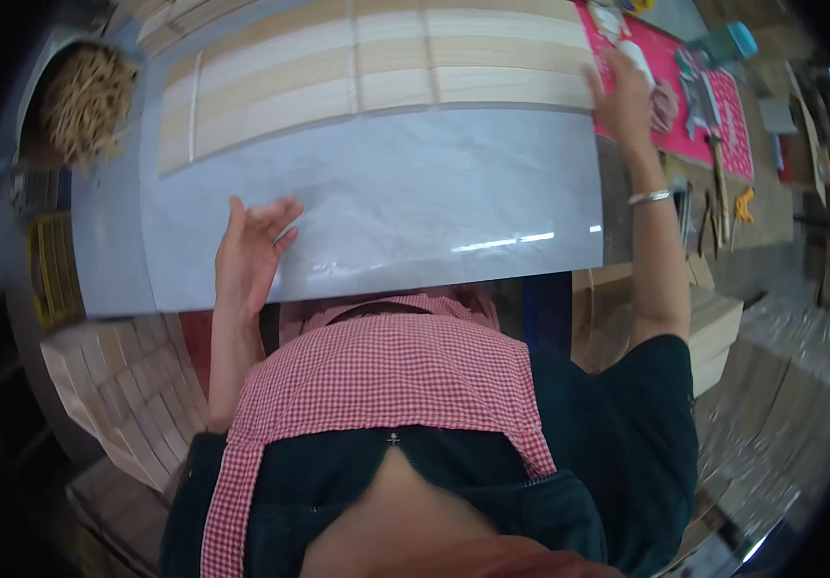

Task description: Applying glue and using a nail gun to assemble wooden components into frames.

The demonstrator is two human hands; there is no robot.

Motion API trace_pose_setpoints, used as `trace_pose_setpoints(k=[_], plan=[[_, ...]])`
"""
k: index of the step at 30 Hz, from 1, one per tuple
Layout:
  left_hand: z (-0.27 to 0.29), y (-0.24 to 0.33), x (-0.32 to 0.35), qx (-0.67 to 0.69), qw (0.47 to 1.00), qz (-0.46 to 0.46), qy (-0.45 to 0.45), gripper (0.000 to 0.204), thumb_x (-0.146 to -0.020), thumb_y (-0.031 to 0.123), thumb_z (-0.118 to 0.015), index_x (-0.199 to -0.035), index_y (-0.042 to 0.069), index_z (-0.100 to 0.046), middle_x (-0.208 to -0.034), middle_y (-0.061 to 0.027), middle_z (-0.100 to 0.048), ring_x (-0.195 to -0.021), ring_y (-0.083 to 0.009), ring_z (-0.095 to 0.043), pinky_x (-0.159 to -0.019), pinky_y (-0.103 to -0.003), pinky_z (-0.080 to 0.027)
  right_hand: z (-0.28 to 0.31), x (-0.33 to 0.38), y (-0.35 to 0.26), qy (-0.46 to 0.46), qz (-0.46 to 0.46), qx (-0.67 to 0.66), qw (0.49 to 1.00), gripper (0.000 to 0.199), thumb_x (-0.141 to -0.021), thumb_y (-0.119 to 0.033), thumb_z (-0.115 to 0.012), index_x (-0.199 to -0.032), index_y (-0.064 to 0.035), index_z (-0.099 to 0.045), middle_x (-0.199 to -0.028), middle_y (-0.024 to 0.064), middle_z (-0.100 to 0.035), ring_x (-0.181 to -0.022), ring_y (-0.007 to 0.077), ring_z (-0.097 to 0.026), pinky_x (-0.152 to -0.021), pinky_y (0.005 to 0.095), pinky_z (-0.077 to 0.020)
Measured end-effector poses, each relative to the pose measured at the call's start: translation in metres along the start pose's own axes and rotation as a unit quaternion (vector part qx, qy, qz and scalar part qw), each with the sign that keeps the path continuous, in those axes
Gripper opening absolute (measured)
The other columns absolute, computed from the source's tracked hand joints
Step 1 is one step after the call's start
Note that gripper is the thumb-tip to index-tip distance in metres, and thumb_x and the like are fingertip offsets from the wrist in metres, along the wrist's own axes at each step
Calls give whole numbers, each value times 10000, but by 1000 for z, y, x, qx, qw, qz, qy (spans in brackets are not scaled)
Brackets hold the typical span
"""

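Long pale wooden boards [289,82] lie side by side across the far part of the grey table [386,193], with narrow bands crossing them in several places. At their right end is my right hand [623,104], fingers stretched out and holding nothing; whether it touches the board ends I cannot tell. My left hand [253,249] hovers over the near left part of the table, palm turned inward, fingers loosely bent and apart. Nothing is in it, and it stays clear of the boards.
A bin of tan strips [92,101] stands at the far left, above a yellow crate [53,270]. On the right, a pink mat [680,135] bears a white bottle [636,63], a teal bottle [723,45] and tools. Wood stacks [116,385] flank me below the table.
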State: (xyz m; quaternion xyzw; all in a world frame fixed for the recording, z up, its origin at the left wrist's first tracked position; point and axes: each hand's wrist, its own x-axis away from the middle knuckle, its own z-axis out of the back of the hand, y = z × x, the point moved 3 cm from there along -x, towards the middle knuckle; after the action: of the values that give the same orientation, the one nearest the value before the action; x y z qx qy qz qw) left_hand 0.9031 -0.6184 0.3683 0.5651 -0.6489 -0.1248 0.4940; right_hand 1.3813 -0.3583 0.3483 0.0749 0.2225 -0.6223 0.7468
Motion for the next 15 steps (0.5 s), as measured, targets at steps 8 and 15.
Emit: trace_pose_setpoints(k=[8,15], plan=[[31,13,-1,-74,995,-67,-2,565,-1062,489,-419,-1242,-2,-636,-1261,-157,-645,-1138,-235,-620,-930,-318,-471,-20,70,-112,-97,166,44,980,555,-960,-397,-600,-1426,-108,-510,-1530,106,-461,-1395,388,-426,-1104,488,-361],[91,93,-49,-511,788,-330,101,364,-994,256,-512,-1298,91,-626,-1323,-77,-635,-1191,-221,-591,-987,-359,-454,-7,36,-78,-211,201,-16,957,448,-886,-216,-675,-1302,-76,-584,-1401,117,-550,-1258,351,-536,-1008,429,-459]])
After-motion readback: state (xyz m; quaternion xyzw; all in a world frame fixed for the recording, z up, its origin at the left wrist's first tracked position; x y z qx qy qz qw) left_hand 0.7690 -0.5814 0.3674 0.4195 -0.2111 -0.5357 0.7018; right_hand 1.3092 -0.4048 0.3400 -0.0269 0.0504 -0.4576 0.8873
